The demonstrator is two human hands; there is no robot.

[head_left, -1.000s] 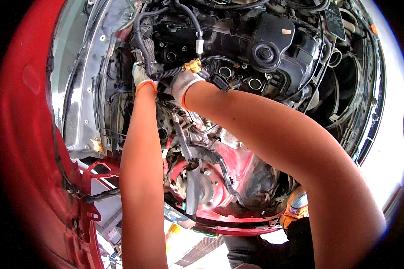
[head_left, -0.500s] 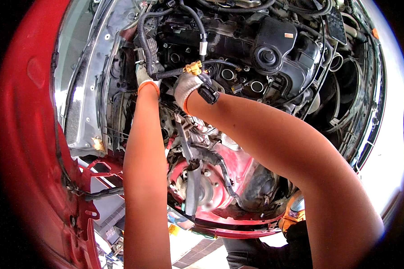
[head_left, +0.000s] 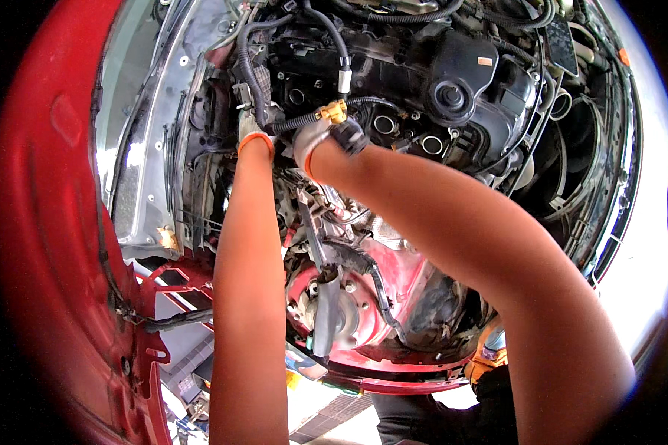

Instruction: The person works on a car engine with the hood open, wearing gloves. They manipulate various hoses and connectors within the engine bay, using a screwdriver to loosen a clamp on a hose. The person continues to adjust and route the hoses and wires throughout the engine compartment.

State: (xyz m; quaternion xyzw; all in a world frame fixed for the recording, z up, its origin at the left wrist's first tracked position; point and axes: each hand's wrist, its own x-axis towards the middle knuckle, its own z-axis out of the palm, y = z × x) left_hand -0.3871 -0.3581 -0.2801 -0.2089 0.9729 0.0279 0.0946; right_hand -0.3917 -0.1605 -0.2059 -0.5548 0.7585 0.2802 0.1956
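Observation:
In the head view my left hand (head_left: 254, 132), in a pale glove with an orange cuff, reaches under the ribbed black hose (head_left: 289, 122) beside the engine; its fingers are hidden. Just to its right my right hand (head_left: 315, 141), gloved and blurred, is curled below a yellow connector (head_left: 332, 112), against a dark plastic connector (head_left: 349, 136); what its fingers grip is hidden. Behind both lies the black engine cover (head_left: 453, 67), with round openings (head_left: 384, 124) along its lower side. A grey strut-like part (head_left: 323, 304) hangs below, between my forearms.
A red body panel (head_left: 44, 222) curves along the left, beside a metal cowl (head_left: 137, 208). Hoses and the radiator area (head_left: 571, 156) fill the right. At the bottom are a red front edge (head_left: 378, 374), dark clothing (head_left: 401, 419) and an orange object (head_left: 482, 367).
The whole view has shifted slightly, so engine and hands sit further right. My right hand and the dark connector by it have turned a little; the connector now lies closer over the glove.

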